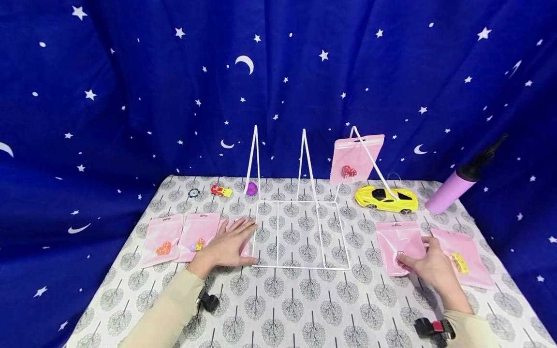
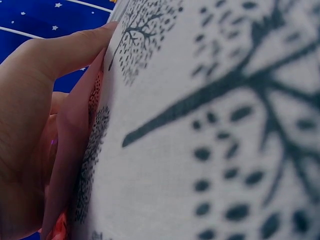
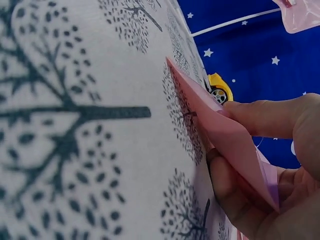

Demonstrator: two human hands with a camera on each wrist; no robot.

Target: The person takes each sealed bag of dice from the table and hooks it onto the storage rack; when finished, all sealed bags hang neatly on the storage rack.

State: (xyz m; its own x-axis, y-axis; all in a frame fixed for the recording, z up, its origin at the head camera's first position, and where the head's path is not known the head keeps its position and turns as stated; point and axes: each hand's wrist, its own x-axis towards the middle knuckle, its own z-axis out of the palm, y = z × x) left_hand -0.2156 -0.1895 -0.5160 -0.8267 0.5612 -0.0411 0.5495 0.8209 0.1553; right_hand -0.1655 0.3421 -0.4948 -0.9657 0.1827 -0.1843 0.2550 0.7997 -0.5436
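Note:
My left hand [image 1: 227, 246] lies spread over a pink zip bag [image 1: 246, 247], fingers straight, beside the left edge of a white wire rack [image 1: 300, 267]. Most of that bag is hidden under the palm. On the right, my right hand [image 1: 435, 268] pinches another pink zip bag [image 1: 388, 237] by its right side. In the right wrist view the thumb [image 3: 270, 117] is on one face of the bag and a finger is behind it. A third pink bag [image 1: 341, 154] with a red heart hangs from the rack's right arm.
Two pink bags, one with an orange heart [image 1: 163, 248], lie at the left. Another pink bag [image 1: 478, 270] with a yellow piece lies at the right. Behind stand a red and yellow toy car [image 1: 221, 191], a purple ball [image 1: 252, 188], a yellow car [image 1: 385, 199] and a purple pump [image 1: 450, 192].

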